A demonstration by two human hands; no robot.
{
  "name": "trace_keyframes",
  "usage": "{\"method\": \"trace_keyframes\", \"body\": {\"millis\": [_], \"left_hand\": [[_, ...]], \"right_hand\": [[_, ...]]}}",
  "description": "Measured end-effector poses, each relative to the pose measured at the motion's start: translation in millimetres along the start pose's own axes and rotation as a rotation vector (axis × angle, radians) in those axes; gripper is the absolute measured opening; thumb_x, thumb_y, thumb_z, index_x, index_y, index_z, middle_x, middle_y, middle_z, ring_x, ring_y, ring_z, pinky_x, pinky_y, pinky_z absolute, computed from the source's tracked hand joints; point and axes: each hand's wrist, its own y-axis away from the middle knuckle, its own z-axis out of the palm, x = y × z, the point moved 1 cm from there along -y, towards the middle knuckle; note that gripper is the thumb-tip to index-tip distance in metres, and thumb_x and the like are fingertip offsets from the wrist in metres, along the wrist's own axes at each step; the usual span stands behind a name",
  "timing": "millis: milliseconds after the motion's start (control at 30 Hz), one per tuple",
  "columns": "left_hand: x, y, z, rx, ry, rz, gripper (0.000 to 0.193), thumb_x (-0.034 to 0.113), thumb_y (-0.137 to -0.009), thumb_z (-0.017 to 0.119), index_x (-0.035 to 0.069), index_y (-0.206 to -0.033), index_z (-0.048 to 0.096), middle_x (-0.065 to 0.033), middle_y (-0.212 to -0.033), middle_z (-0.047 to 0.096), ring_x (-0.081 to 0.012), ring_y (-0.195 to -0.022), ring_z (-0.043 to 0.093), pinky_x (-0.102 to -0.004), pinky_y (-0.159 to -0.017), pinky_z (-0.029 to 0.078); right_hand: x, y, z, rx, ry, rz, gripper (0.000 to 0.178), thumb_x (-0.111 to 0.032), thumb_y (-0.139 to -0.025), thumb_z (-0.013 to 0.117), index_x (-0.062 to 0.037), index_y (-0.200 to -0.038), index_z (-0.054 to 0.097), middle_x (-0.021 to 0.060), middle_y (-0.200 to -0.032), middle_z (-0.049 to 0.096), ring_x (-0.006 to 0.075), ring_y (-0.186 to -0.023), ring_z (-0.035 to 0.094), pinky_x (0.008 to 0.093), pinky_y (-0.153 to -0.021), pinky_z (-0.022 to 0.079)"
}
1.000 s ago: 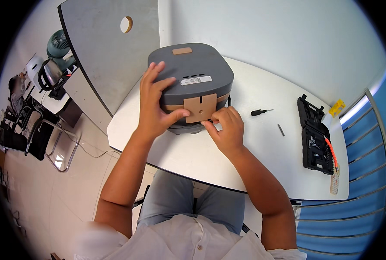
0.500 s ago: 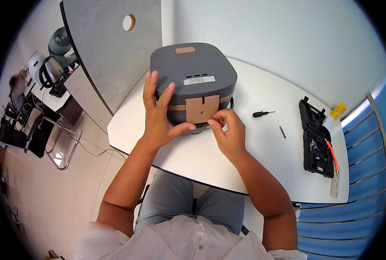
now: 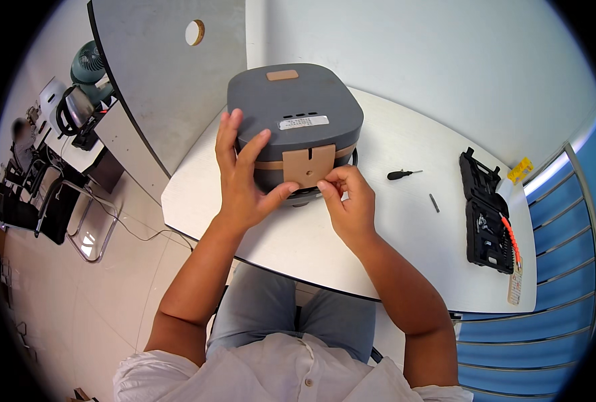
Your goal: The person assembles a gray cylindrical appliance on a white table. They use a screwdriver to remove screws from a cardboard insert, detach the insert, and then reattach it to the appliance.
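Observation:
A rounded grey rice cooker (image 3: 264,100) with a tan band stands on the white table (image 3: 405,261) in front of me. A tan panel (image 3: 305,161) with a slot and a small hole covers part of its near side. With fingers spread, my left hand (image 3: 240,191) rests against the cooker's left side, its thumb by the panel's lower left corner. The thumb and forefinger of my right hand (image 3: 353,204) pinch the panel's lower right corner. Those fingertips partly hide the panel's bottom edge.
Right of the cooker lie a black-handled screwdriver (image 3: 400,175) and a small metal rod (image 3: 434,203). Farther right is an opened black tool case (image 3: 489,231) with an orange flexible shaft (image 3: 511,238) and a yellow piece (image 3: 519,170). A grey partition (image 3: 164,80) borders the left.
The whole view has shifted slightly. Both hands keep nearly the same places on the cooker, with the right fingers still at the panel's lower right corner.

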Motion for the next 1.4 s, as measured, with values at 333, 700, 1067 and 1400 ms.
{"method": "trace_keyframes", "body": {"millis": [333,700,1067,1400], "left_hand": [[10.4,-7.4,-0.2,-0.011,-0.067,-0.080,0.068,0.039,-0.065,0.082,0.015,-0.119,0.048,-0.0152,-0.144,0.026,-0.0452,-0.136,0.017,-0.0562,-0.106,0.026],[4.1,-10.8,-14.3,-0.060,-0.071,-0.037,0.047,0.045,-0.083,0.062,0.012,-0.115,0.058,-0.0148,-0.135,0.043,-0.0428,-0.132,0.026,-0.0537,-0.104,0.027],[4.4,-25.0,-18.9,-0.090,0.008,-0.004,0.026,0.017,-0.082,0.054,0.009,-0.104,0.065,-0.0055,-0.119,0.062,-0.0321,-0.121,0.045,-0.0548,-0.110,0.011],[30.5,-47.3,-26.0,-0.291,0.128,0.082,0.035,0.012,-0.085,0.051,0.010,-0.119,0.059,-0.0064,-0.129,0.057,-0.0279,-0.126,0.044,-0.0553,-0.111,0.012]], "right_hand": [[2.9,1.1,4.7,0.050,-0.039,-0.019,0.013,-0.005,-0.083,0.067,-0.0036,-0.089,0.055,0.0055,-0.078,0.059,0.0150,-0.065,0.057,0.0275,-0.059,0.046],[-10.1,1.8,1.5,0.014,0.152,-0.021,0.044,-0.031,-0.070,0.080,-0.0070,-0.091,0.049,0.0046,-0.079,0.056,0.0192,-0.070,0.057,0.0312,-0.059,0.046],[-42.5,7.5,32.9,0.193,0.649,-0.034,0.062,-0.033,-0.061,0.084,-0.0066,-0.101,0.045,0.0132,-0.103,0.050,0.0320,-0.095,0.051,0.0430,-0.072,0.045],[-20.0,27.9,-2.2,0.217,0.105,0.247,0.057,-0.012,-0.067,0.078,-0.0034,-0.115,0.048,0.0139,-0.118,0.053,0.0257,-0.112,0.050,0.0361,-0.093,0.043]]}}
